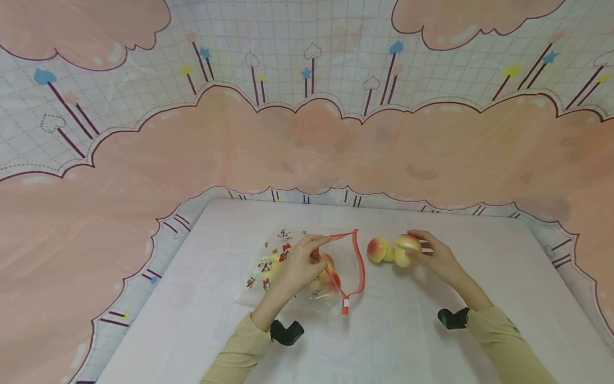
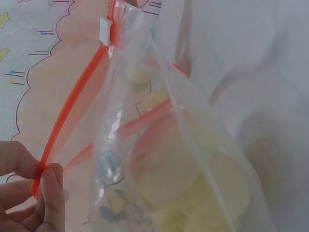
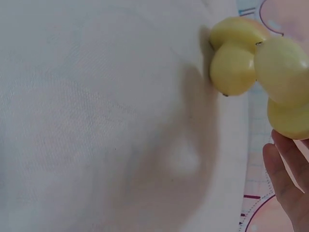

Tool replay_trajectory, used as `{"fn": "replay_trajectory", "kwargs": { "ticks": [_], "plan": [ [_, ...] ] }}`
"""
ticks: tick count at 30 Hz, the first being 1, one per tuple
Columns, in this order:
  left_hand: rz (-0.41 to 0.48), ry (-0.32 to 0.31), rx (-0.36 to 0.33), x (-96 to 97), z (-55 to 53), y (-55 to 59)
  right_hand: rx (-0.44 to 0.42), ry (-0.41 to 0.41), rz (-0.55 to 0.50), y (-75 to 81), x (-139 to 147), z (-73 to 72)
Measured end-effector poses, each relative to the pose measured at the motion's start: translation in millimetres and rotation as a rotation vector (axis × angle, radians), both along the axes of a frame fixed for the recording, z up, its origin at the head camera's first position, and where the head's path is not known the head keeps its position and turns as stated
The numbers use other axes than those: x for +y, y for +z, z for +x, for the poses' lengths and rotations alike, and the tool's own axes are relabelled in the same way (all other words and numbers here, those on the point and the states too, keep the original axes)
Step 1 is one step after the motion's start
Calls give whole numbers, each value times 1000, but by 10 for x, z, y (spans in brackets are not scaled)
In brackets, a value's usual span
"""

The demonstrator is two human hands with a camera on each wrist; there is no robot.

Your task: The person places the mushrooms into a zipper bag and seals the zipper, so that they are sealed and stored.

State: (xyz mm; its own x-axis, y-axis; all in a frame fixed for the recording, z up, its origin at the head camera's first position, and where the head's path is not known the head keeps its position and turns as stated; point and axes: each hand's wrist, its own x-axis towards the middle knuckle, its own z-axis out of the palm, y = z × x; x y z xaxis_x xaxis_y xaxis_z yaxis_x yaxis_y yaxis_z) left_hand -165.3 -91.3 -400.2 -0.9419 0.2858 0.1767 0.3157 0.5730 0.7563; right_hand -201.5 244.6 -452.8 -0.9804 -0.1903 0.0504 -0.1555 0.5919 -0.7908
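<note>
My left hand (image 1: 298, 266) pinches the red zip edge of a clear plastic bag (image 1: 259, 290) printed with cartoon figures. The zip rim (image 1: 362, 266) stands apart as a wide loop, its white slider (image 2: 105, 31) near one end. Several yellow-and-red fruits (image 1: 332, 280) show through the plastic. To the right of the bag mouth, more such fruits (image 1: 377, 249) sit in a cluster on the table. My right hand (image 1: 438, 258) holds the rightmost fruit (image 1: 408, 241) between thumb and fingers. In the right wrist view, fingertips touch the underside of a yellow fruit (image 3: 289, 121).
A white-covered table (image 1: 192, 330) lies under everything. Behind and at the sides hangs a peach-coloured printed cloth (image 1: 307, 149). Black wrist pieces (image 1: 287, 333) stick out below both sleeves.
</note>
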Motion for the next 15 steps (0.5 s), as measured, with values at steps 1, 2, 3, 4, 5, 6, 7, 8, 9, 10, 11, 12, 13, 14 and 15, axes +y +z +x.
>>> {"fn": "replay_trajectory", "kwargs": {
  "ticks": [1, 2, 3, 4, 5, 6, 7, 8, 9, 10, 11, 12, 13, 14, 15],
  "plan": [
    [-1, 0, -1, -1, -1, -1, 5, 2, -6, 1, -6, 0],
    [-2, 0, -3, -2, -2, -4, 14, 6, -12, 6, -14, 1],
    [-4, -2, -5, -2, -3, -4, 23, 9, -17, 11, -23, 2],
    [-6, -1, -8, -3, -5, -5, 30, 12, -19, 14, -32, 1],
    [-7, 0, -13, -4, -6, -6, 36, 14, -20, 20, -42, 2],
    [-7, 0, -16, -5, -7, -7, 41, 15, -20, 25, -52, 2],
    [-8, -2, -15, -7, -8, -8, 43, 15, -20, 31, -62, 5],
    [-8, -2, -18, -7, -9, -9, 44, 16, -19, 36, -71, 8],
    [-8, -2, -20, -7, -10, -9, 43, 16, -21, 42, -79, 13],
    [-7, -1, -22, -7, -10, -10, 40, 16, -24, 48, -86, 19],
    [-8, -3, -18, -7, -9, -10, 37, 16, -28, 54, -93, 26],
    [-9, -5, -15, -5, -9, -10, 33, 16, -29, 60, -99, 35],
    [-12, -6, -12, -4, -8, -9, 31, 15, -31, 66, -105, 43],
    [-11, -5, -15, -1, -8, -8, 28, 15, -37, 73, -111, 51],
    [-11, -6, -14, 0, -7, -7, 26, 15, -42, 81, -118, 59]
  ]
}}
